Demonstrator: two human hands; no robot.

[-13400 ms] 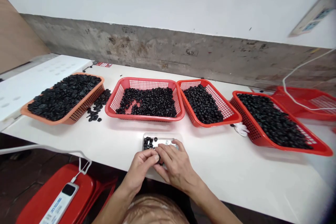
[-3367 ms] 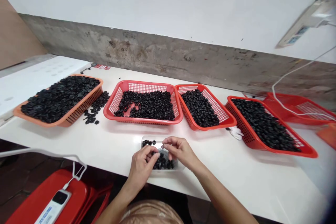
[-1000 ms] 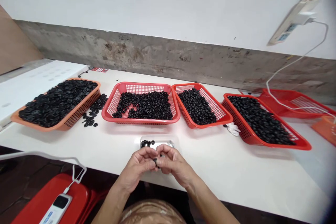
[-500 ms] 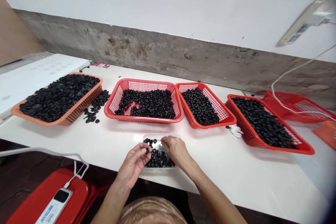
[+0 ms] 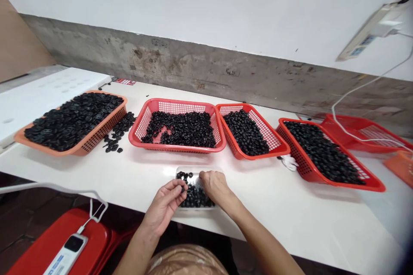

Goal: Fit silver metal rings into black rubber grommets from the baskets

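A clear shallow tray (image 5: pixel 196 209) lies near the table's front edge, with a heap of small black rings (image 5: pixel 195 198) in it and a few loose ones at its far left corner. At the tray's left side, my left hand (image 5: pixel 167 203) pinches a small black ring (image 5: pixel 183 189) between thumb and fingers. My right hand (image 5: pixel 216 187) is over the right part of the tray, its fingers curled together. Whatever those right fingertips hold, if anything, is hidden.
Behind the tray stand a pink-red basket (image 5: pixel 177 148), a red basket (image 5: pixel 277 151) and another at right (image 5: pixel 338 182), all holding black parts. An orange basket (image 5: pixel 75 150) of flat black pieces is at left, beside scattered pieces (image 5: pixel 112 142). A white cable (image 5: pixel 337 114) hangs at right.
My right hand has turned slightly and its fingers have curled in further over the tray. My left hand stays in about the same place, still pinching the black ring.
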